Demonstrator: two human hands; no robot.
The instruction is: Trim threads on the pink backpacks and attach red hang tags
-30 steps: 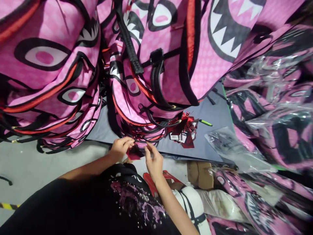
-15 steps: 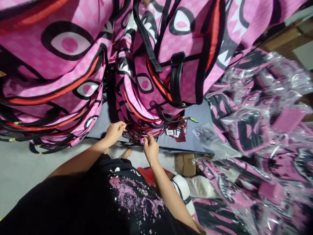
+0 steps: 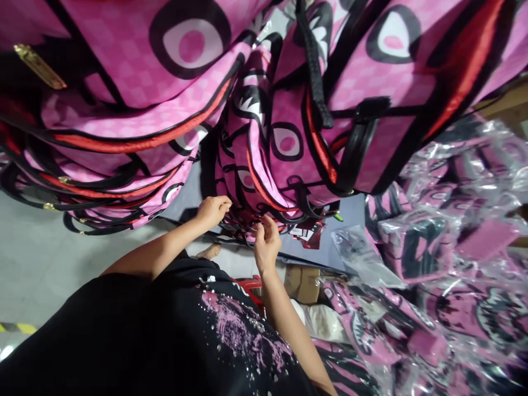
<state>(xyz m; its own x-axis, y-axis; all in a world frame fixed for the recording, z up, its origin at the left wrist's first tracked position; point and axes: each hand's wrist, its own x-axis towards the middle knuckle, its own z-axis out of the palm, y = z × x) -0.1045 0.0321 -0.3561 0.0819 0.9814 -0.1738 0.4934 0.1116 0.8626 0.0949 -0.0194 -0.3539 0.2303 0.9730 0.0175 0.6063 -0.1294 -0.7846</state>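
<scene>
My left hand (image 3: 213, 212) is closed in a pinch at the left lower edge of a stack of pink checkered bags (image 3: 260, 181) with black trim and red zipper edges. What it pinches is too small to make out. To its right, my right hand (image 3: 267, 245) has its fingers bent and drawn toward the thumb, close to the stack's front. Whatever lies between those fingertips cannot be made out. Just right of that hand, dark red hang tags (image 3: 312, 236) with white labels lie on the grey tabletop (image 3: 324, 250).
Another pile of pink bags (image 3: 136, 124) rises on the left. Clear plastic sleeves (image 3: 363, 256) lie at the table's right end. Beyond are many plastic-wrapped pink bags (image 3: 423, 234). A cardboard box (image 3: 303, 283) stands below the table edge, and yellow-black floor tape (image 3: 18, 328) shows at left.
The view has shifted, so the bag stacks appear larger and further right. Both hands stay near the front of the middle stack; the right fingers have lifted slightly.
</scene>
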